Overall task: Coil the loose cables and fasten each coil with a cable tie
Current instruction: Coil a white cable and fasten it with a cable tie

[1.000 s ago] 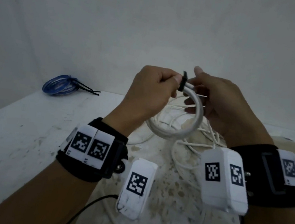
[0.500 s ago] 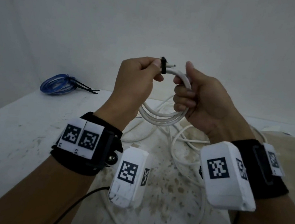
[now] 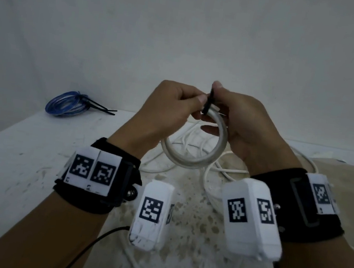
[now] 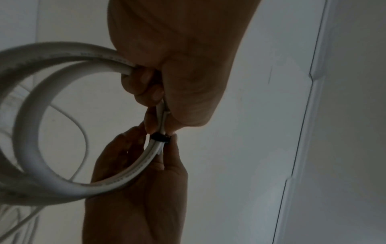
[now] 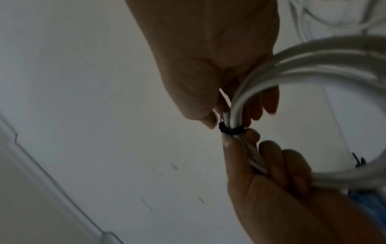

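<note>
Both hands are holding the white coil up in the air over the bench, roughly frame centre in the head view. The coil is a few turns of smooth, round, fairly stiff white cable forming a neat ring; faint print is running along the jacket in the left wrist view.

Left hand is gripping the coil at its 12 o'clock, fingers curled round the bundle, thumb pressing beside the black cable tie. Right hand is gripping the coil at about 2 o'clock, thumb tip touching the tie from the other side. The tie is a thin dark plastic band sitting snug round the strands between the two thumbs. A cut cable end is poking out just past it.

Loose white cable is lying in slack loops on the bench under the hands, at 6 o'clock from the coil. Bench surface is white, scuffed and speckled with brown stains.

Blue coil, glossy, flat loops, is sitting at 10 o'clock near the wall, with black tie tails sticking out to its right.

The black tie's tail is hard to make out: hidden by the thumbs. The coil's 10 o'clock arc is hidden behind the left hand. Both wrist views are dim and backlit.
</note>
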{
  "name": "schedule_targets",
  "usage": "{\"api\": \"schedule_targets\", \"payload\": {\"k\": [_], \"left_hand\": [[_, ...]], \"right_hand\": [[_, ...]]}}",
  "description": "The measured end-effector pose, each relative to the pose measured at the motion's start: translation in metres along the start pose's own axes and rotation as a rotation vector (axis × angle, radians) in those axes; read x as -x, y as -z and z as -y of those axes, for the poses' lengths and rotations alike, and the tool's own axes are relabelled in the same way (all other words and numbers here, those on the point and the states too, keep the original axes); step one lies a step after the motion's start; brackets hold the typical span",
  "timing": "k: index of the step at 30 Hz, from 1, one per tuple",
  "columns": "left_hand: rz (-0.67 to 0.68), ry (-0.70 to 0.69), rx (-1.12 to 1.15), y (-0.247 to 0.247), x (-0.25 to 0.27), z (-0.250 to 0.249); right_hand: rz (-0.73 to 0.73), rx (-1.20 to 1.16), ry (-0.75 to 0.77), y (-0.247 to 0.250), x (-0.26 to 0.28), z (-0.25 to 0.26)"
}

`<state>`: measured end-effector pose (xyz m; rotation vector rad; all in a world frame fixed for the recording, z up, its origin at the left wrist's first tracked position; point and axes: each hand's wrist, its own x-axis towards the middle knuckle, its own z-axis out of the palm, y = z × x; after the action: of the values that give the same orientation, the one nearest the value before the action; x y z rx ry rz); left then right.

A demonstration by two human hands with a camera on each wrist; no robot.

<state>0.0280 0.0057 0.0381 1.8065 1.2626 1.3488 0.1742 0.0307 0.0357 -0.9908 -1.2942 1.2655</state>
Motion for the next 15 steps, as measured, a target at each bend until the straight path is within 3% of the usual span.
{"api": "schedule_targets", "payload": {"k": [8, 15], "left_hand": [[0.030, -0.037, -0.121, -0.015, 0.005, 0.004], [0.018, -0.034, -0.208, -0.021, 0.007, 0.004]], "right_hand": [[-0.119, 0.015, 0.157, 0.008, -0.006, -0.008], [-0.188, 0.004, 0.154, 0.006, -0.008, -0.016]]}}
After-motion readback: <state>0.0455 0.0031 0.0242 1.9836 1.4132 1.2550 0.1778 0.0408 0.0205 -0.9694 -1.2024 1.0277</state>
